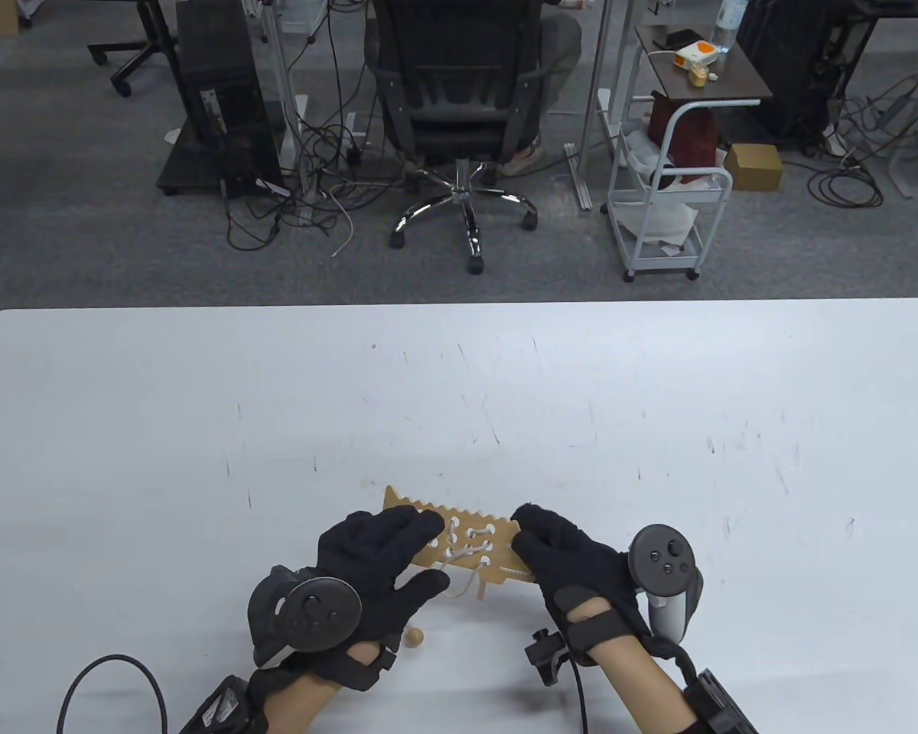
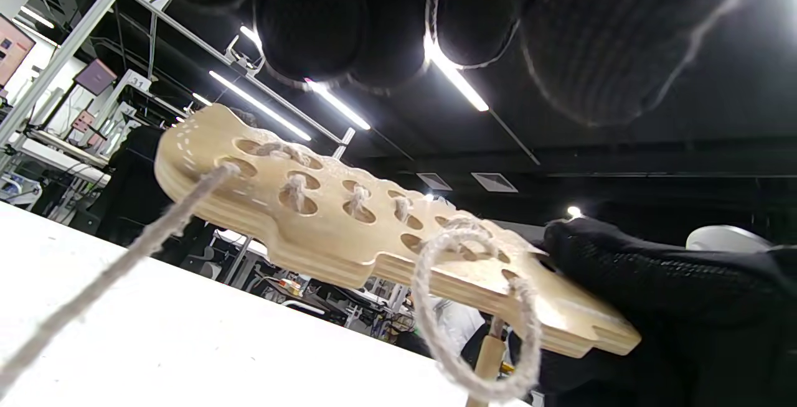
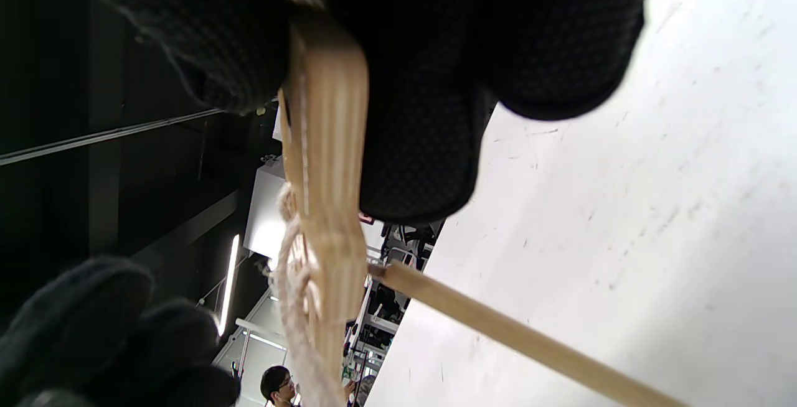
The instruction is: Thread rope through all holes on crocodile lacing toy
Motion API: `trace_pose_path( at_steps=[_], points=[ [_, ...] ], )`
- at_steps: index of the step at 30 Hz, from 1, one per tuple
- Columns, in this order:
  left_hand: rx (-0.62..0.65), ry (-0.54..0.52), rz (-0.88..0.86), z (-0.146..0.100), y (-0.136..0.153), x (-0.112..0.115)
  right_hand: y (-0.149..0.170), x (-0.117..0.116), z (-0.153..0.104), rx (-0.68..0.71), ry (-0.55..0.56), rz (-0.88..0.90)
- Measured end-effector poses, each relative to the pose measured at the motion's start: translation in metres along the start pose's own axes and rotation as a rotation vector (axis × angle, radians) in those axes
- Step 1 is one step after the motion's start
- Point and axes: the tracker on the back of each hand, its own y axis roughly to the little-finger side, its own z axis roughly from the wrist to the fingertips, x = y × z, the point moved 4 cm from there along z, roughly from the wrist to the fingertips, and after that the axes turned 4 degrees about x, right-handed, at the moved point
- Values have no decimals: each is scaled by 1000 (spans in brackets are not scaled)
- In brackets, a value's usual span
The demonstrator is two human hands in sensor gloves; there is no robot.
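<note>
**Crocodile Board Held Clear of the Table, Rope Already Through Several Holes**

Behind the white table (image 1: 459,382) lay a grey office floor with a black swivel chair (image 1: 459,115), a computer tower (image 1: 218,92), tangled cables and a white rolling cart (image 1: 669,191). The tabletop itself was scuffed with small dark marks.

Near the table's front edge, the wooden crocodile lacing toy (image 1: 459,539) was held between both gloved hands. The left wrist view showed the board (image 2: 324,226) raised off the surface and tilted, not lying flat. The right hand (image 1: 562,554) gripped one end of it: in the right wrist view the board's edge (image 3: 327,145) sat pinched between the gloved fingers (image 3: 436,114). The left hand (image 1: 375,562) rested at the other end with its fingers stretched over the board and the thumb spread out below; whether those fingers actually clasped the wood could not be told.

Pale rope (image 2: 292,192) ran through several of the holes in short stitches. One loose loop (image 2: 473,313) hung beneath the board, and another stretch of rope (image 2: 118,270) ran slanting from a hole near the far end toward the camera. A slim wooden stick (image 3: 498,326) poked out from the board's underside toward the table. A small wooden bead (image 1: 415,636) lay on the table just beside the left wrist.
</note>
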Motion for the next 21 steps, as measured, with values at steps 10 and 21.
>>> trace_pose_path(
  at_steps=[10, 21],
  points=[
    [-22, 92, -148, 3, 8, 17, 9, 14, 3, -56, 64, 58],
    [-67, 235, -181, 2, 17, 47, 10, 16, 2, -83, 69, 141]
  ],
)
